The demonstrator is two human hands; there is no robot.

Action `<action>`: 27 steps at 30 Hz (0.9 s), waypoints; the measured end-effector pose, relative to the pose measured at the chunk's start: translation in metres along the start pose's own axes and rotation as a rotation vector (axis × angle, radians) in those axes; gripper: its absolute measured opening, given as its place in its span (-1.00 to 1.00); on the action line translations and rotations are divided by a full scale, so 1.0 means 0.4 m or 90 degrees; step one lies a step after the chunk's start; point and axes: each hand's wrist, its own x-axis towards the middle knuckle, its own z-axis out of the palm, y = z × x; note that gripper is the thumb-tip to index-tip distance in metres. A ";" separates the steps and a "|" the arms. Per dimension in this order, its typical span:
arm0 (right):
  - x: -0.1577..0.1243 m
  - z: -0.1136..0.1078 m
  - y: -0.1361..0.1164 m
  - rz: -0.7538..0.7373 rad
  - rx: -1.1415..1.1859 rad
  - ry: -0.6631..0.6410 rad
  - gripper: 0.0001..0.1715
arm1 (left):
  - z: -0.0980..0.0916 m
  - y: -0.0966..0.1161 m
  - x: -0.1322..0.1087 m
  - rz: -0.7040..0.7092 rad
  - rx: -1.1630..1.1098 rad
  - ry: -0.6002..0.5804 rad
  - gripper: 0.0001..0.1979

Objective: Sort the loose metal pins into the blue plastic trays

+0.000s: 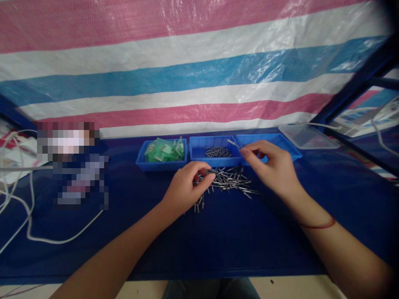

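Observation:
A loose pile of thin metal rivets (232,180) lies on the dark blue table in front of the bins. My left hand (190,182) is at the pile's left side, thumb and fingers apart, with nothing visibly held between them. Over the right blue bin (285,145), my right hand (272,166) pinches a single rivet (233,143) that points up and to the left. More rivets (218,152) lie inside the middle blue bin (199,142). Green plastic packets (165,150) fill the left blue bin (146,167).
White cables (46,241) curl over the table's left side, near a pixelated patch. A clear plastic lid (307,137) lies behind the right bin. A striped plastic sheet (187,79) hangs behind the table, with a dark metal frame (352,89) at right.

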 end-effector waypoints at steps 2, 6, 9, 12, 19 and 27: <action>0.014 -0.029 0.028 0.062 -0.078 0.072 -0.79 | -0.004 -0.007 0.002 0.007 0.032 -0.033 -0.85; 0.031 -0.073 0.077 0.174 -0.239 0.121 -0.75 | -0.012 -0.021 0.004 0.035 0.141 -0.101 -0.87; 0.034 -0.081 0.101 0.196 -0.295 0.110 -0.70 | -0.017 -0.024 0.003 0.062 0.217 -0.157 -0.86; 0.033 -0.073 0.108 0.172 -0.282 0.105 -0.69 | -0.018 -0.022 0.001 0.088 0.259 -0.196 -0.80; 0.015 -0.022 0.049 0.054 -0.231 0.060 -0.80 | -0.007 -0.026 0.001 0.139 0.324 -0.223 -0.76; -0.010 0.021 -0.012 -0.067 -0.178 -0.013 -0.81 | -0.005 -0.019 0.006 0.081 0.291 -0.228 -0.78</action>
